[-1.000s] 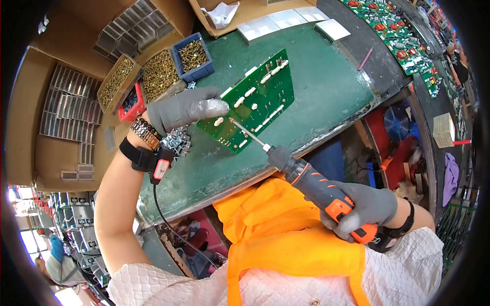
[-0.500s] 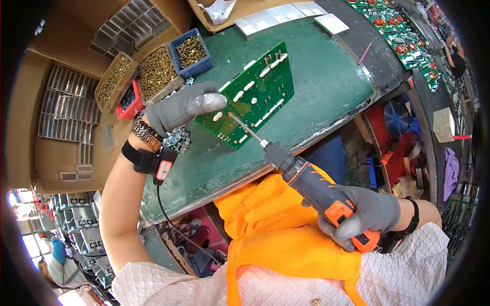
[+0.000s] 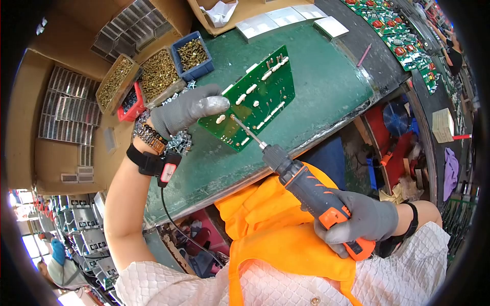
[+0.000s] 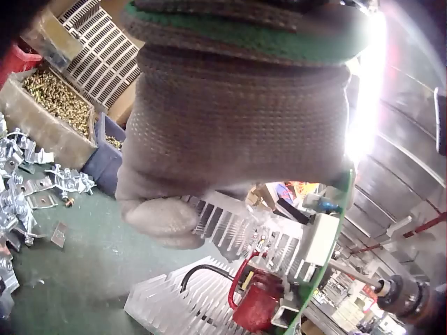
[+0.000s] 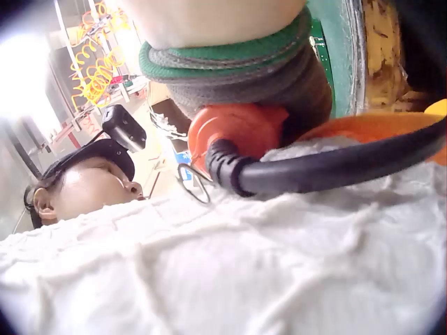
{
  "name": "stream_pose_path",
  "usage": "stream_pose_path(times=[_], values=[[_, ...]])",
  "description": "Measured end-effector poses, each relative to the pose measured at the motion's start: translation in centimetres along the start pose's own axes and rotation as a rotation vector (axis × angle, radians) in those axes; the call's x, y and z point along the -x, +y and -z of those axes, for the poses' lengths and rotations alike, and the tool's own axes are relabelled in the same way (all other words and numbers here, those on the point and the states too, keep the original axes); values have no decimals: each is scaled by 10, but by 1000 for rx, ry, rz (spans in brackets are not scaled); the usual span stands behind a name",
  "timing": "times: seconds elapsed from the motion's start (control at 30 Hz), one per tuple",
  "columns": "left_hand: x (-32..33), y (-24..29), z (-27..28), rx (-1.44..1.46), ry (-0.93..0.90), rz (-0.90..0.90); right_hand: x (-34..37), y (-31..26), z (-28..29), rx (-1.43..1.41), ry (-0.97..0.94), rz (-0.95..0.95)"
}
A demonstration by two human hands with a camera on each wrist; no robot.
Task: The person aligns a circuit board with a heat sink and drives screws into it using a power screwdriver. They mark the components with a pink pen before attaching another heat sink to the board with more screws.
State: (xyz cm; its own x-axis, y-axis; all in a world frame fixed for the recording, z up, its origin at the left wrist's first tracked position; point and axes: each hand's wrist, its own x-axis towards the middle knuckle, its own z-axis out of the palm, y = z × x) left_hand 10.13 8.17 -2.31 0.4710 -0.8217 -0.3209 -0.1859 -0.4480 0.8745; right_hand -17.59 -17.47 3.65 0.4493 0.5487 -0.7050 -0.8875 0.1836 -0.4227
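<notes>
My gloved left hand (image 3: 186, 111) grips a green circuit board (image 3: 268, 99) by its left edge, thumb over the soldered face. The board stands tilted above the green table. In the left wrist view, the curled fingers (image 4: 164, 220) hold finned metal heat sinks (image 4: 167, 296) on the board's other side, near a red component (image 4: 258, 303). My gloved right hand (image 3: 370, 217) is wrapped around the orange-and-black handle of an electric screwdriver (image 3: 301, 178). Its long bit (image 3: 247, 130) points at the board, the tip right at a spot near the left thumb. The right wrist view shows the screwdriver's orange end and black cord (image 5: 314, 171).
Bins of brass-coloured screws, including a blue bin (image 3: 207, 67), and a red bin (image 3: 133, 104) stand left. Small metal clips (image 3: 179, 143) lie by the left wrist. A cardboard box (image 3: 30, 122) holds heat sinks. More circuit boards (image 3: 403, 51) sit at the far right.
The board and left hand have shifted only slightly. The screwdriver's body and my right hand have moved a little left, while the bit tip stays at the same spot on the board.
</notes>
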Motion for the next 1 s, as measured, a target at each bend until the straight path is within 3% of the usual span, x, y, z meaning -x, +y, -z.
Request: stream_pose_path(times=[0.8, 0.97, 1.0], values=[[-3, -11, -1, 91, -12, -5, 2, -1, -2, -101, -62, -50], [1, 4, 1, 19, -21, -29, 20, -7, 2, -24, -54, -76], [-2, -4, 2, 93, -45, -131, 26, -6, 6, -29, -90, -105]])
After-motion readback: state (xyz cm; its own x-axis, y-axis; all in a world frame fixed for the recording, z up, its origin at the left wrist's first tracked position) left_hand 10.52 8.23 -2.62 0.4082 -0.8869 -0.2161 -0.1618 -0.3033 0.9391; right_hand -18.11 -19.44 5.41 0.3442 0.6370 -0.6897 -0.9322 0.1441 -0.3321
